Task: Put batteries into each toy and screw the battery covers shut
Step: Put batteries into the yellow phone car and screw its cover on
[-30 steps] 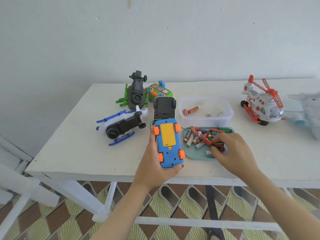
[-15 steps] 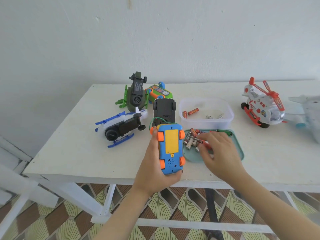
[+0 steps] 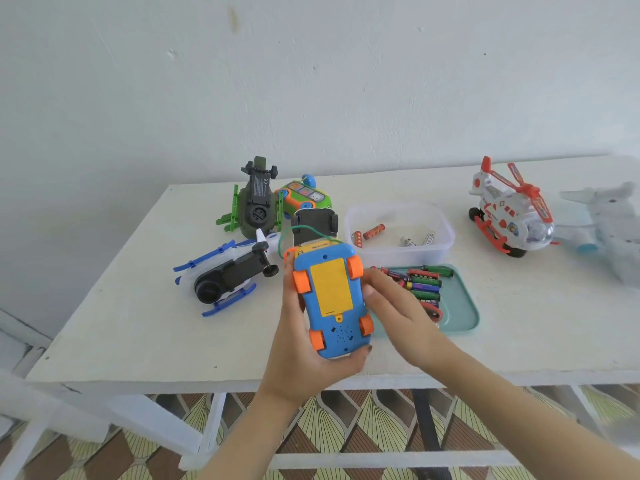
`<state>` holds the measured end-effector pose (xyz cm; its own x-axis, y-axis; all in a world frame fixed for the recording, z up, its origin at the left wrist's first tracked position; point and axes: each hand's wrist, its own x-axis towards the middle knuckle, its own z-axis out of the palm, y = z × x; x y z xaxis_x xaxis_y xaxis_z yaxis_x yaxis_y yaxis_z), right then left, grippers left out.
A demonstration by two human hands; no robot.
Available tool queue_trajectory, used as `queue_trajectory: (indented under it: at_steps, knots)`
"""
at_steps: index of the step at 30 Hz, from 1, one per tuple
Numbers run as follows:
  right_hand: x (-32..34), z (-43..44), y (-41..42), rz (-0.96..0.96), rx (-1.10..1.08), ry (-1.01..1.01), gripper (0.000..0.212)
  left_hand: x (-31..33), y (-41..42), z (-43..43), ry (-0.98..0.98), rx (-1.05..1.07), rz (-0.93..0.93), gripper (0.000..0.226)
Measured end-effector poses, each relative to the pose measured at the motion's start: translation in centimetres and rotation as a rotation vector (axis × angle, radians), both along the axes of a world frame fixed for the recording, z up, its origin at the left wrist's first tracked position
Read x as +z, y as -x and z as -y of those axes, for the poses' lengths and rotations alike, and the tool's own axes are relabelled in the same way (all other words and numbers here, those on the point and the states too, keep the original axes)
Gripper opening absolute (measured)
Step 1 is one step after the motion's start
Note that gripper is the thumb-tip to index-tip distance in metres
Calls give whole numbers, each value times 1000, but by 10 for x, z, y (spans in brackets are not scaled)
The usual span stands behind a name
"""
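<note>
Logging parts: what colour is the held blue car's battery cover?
The battery cover is yellow; head view.

At frame centre, belly-up in left hand: blue toy car, orange wheels, yellow battery cover in place. Just right, batteries heaped on teal tray; more in clear tub above.

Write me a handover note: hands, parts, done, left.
Left hand grips the blue car, underside up.
Right hand touches the car's side; whether it holds anything is hidden.
Batteries lie in the green tray, a few more in the clear tub.
Done: the car's yellow cover sits in place; screw state unclear.
Left: check that screw, then the upturned toys behind.
</note>
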<state>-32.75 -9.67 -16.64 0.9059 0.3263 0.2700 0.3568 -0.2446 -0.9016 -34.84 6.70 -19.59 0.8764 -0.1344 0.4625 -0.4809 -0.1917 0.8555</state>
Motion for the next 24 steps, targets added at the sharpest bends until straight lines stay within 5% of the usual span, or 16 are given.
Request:
queue_trajectory:
  at_steps: [4,10,12,17,24]
  knots:
    - [20,4,-9,-486,16,-350,37,28,-7,22,57,-31,138,121]
    - [48,36,-19,-543,244,-699,32,49,-34,50,117,-86,167,126]
    - [52,45,-29,-534,257,-715,22,54,-47,58,137,-125,123,127]
    - [65,72,-58,-500,81,-600,47,63,-75,85,171,-110,49,120]
    - [86,105,-102,-479,-164,-427,53,92,-119,112,307,-174,-322,68]
